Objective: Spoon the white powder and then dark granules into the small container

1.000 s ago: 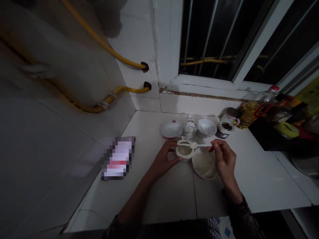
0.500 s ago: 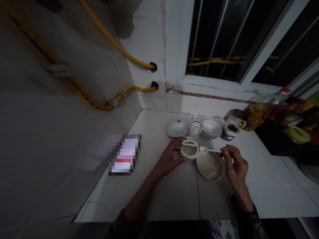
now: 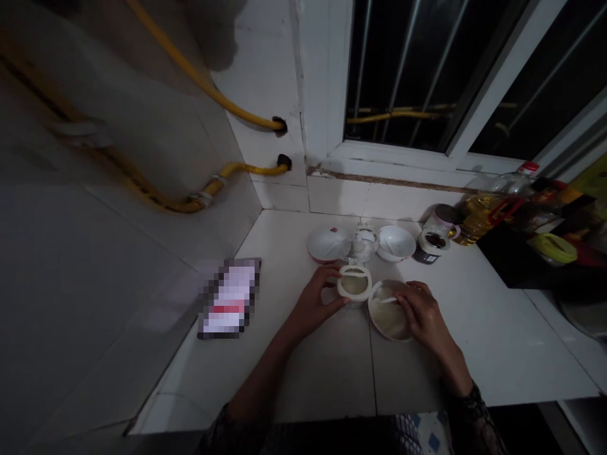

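My left hand is closed around the side of a small clear jar with a white rim and pale contents. The jar's transparent lid is tipped back behind it. Just right of the jar stands a bowl with a pale, whitish content. My right hand pinches a small white spoon whose end is over or in that bowl; its scoop cannot be made out clearly.
Two white bowls, one on the left and one on the right, stand behind the jar. A dark-labelled jar, an oil bottle and a black box are at right. A phone lies left.
My right hand has moved the spoon from beside the jar's rim down over the bowl. My left hand keeps its hold on the jar. The view has shifted slightly.
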Demonstrator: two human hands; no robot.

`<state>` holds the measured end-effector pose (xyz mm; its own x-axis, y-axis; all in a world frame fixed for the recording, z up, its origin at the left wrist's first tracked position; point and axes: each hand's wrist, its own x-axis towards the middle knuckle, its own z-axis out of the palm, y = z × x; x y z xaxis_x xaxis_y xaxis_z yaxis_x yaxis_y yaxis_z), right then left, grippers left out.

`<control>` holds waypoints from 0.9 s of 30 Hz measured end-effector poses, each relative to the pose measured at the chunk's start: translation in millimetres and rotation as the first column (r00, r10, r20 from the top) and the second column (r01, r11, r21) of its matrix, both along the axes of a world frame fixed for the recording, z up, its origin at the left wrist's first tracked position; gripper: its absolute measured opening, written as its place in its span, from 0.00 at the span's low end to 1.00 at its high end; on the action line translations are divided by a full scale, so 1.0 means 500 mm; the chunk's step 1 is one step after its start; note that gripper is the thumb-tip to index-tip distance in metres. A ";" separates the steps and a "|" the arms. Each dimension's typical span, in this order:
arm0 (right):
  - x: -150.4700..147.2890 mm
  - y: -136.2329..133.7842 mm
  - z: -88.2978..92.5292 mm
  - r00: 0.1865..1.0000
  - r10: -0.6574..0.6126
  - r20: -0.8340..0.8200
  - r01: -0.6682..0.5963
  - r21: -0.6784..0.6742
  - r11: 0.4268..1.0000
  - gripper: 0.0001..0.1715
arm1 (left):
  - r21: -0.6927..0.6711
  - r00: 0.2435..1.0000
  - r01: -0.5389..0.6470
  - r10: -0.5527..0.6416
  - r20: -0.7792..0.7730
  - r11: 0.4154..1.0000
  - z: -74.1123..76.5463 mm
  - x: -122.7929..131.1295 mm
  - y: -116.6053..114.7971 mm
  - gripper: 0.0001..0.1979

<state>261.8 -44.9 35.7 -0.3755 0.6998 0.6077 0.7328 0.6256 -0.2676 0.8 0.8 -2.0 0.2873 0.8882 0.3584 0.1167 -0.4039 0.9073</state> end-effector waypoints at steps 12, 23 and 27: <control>0.012 -0.011 0.010 0.998 0.008 -0.060 -0.017 -0.139 0.990 0.10 | 0.003 1.000 -0.010 0.010 -0.003 1.000 -0.002 0.000 0.001 0.19; -0.002 -0.030 0.024 0.890 -0.305 -0.339 0.117 -0.477 0.871 0.20 | 0.000 1.000 0.000 0.000 -0.013 1.000 0.003 -0.002 0.000 0.19; 0.004 -0.027 0.027 0.733 -0.457 -0.503 0.091 -0.594 0.799 0.21 | -0.003 1.000 -0.004 0.004 -0.008 1.000 0.005 -0.001 -0.001 0.19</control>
